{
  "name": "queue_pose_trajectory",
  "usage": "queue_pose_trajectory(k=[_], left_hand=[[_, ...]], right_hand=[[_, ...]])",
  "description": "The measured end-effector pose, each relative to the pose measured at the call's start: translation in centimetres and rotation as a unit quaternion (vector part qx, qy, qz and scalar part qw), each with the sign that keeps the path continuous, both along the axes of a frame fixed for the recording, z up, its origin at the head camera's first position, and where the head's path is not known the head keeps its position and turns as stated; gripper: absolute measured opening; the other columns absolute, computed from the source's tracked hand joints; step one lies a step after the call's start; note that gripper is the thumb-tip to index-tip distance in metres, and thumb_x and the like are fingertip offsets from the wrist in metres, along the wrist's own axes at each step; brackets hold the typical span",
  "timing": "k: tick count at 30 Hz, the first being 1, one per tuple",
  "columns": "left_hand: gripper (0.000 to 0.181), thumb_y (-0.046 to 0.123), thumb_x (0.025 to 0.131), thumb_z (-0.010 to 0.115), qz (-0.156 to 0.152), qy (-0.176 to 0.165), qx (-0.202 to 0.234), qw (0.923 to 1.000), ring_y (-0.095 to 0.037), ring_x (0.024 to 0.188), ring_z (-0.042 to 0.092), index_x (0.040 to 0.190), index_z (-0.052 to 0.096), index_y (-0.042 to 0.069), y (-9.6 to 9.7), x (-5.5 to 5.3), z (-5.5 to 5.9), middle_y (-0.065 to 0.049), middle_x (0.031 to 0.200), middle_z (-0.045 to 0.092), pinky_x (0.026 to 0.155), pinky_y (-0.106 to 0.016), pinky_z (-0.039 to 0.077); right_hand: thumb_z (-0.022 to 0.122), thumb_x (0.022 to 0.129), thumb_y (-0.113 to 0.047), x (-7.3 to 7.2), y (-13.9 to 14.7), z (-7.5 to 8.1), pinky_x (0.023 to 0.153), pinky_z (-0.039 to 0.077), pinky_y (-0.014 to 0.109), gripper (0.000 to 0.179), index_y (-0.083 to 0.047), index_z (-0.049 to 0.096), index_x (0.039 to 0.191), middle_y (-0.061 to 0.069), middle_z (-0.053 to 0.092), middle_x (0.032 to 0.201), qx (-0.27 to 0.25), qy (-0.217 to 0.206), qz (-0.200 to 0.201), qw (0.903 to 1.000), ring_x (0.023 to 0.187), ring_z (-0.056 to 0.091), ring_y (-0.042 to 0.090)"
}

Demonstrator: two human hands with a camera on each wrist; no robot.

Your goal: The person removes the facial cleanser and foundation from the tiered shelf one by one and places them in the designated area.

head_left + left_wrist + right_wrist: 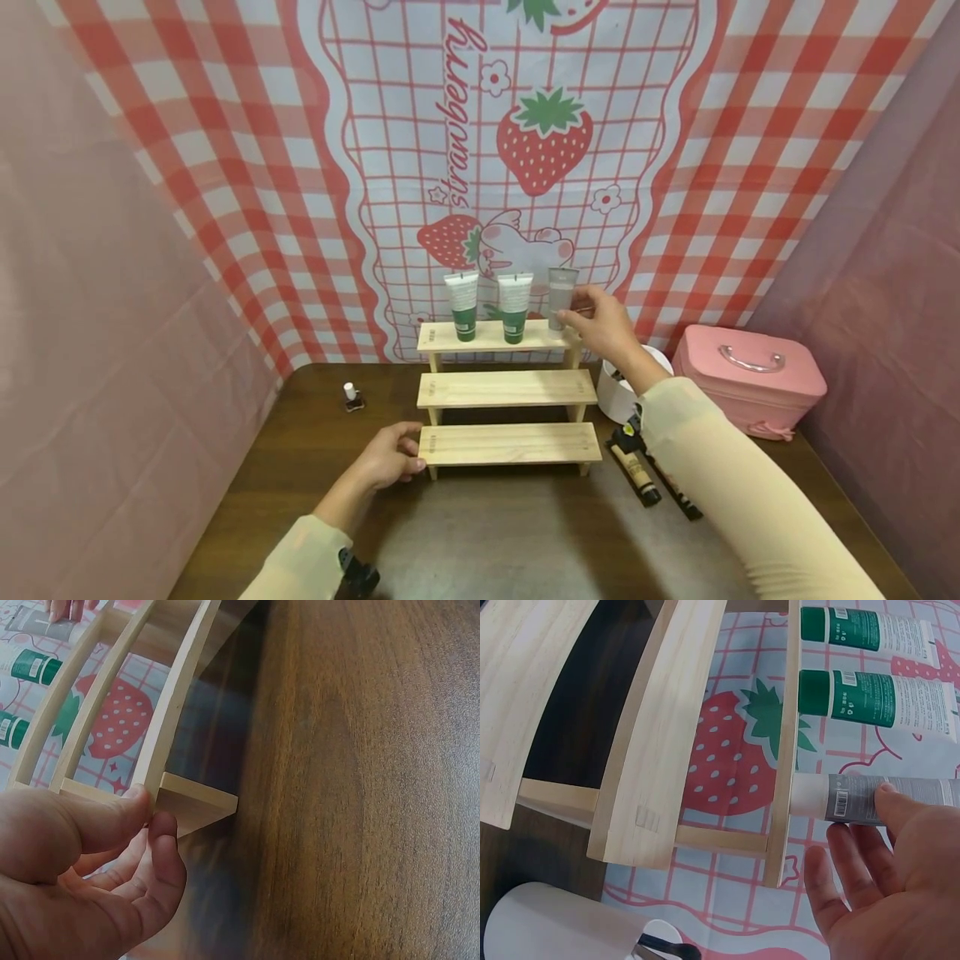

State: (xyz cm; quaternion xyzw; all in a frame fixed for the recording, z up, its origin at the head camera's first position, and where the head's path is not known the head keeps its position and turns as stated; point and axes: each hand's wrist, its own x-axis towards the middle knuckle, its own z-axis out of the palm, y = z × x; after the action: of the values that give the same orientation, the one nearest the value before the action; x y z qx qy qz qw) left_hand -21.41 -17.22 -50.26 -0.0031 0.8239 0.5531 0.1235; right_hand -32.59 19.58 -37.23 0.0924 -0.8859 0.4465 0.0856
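Note:
A three-tier wooden shelf (508, 388) stands on the table. On its top tier are two green-and-white squeeze tubes (464, 307), cap down, and at the right end a grey squeeze tube (561, 293). My right hand (606, 323) pinches the grey tube between thumb and fingers; in the right wrist view its white cap (810, 795) is right at the top board. My left hand (386, 456) holds the left end of the lowest tier, with thumb (112, 817) on the board's edge and fingers curled below it.
A small nail polish bottle (352, 397) stands left of the shelf. To the right are a white round container (618, 400) with dark items inside, a pink case (750, 375) with a handle, and a beige tube (635, 472) beside a dark long item (678, 492). Checked cloth hangs behind.

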Motion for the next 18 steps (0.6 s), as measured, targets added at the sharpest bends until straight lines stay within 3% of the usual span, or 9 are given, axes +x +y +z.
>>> queue_pose_trajectory(k=[9,14,18], left_hand=[[0.067,-0.016,0.082,0.073,0.001,-0.001,-0.002,1.0000,-0.020,0.070,0.062,0.144,0.048,-0.010,0.1,0.0,0.1,-0.019,0.094,0.063,0.063,-0.041,0.059],[0.067,-0.015,0.083,0.072,0.002,-0.005,-0.001,1.0000,-0.020,0.070,0.063,0.145,0.047,-0.010,0.0,0.0,0.0,-0.018,0.094,0.063,0.064,-0.041,0.060],[0.067,-0.015,0.083,0.072,0.000,-0.006,-0.001,1.0000,-0.020,0.071,0.064,0.145,0.047,-0.010,-0.2,-0.2,0.0,-0.018,0.095,0.063,0.064,-0.039,0.060]], right_hand=[[0.071,0.099,-0.030,1.5,1.9,0.7,0.097,0.053,0.053,0.046,-0.005,0.057,0.135,0.017,0.065,0.126,0.027,0.007,0.026,0.9993,0.117,0.063,0.035],[0.071,0.098,-0.037,3.7,4.2,1.0,0.091,0.055,0.050,0.049,-0.004,0.058,0.133,0.017,0.066,0.123,0.049,0.008,0.029,0.9984,0.113,0.064,0.034],[0.072,0.096,-0.038,6.1,6.2,0.9,0.081,0.057,0.038,0.044,-0.006,0.062,0.125,0.015,0.070,0.116,0.064,0.015,0.025,0.9975,0.105,0.067,0.028]])
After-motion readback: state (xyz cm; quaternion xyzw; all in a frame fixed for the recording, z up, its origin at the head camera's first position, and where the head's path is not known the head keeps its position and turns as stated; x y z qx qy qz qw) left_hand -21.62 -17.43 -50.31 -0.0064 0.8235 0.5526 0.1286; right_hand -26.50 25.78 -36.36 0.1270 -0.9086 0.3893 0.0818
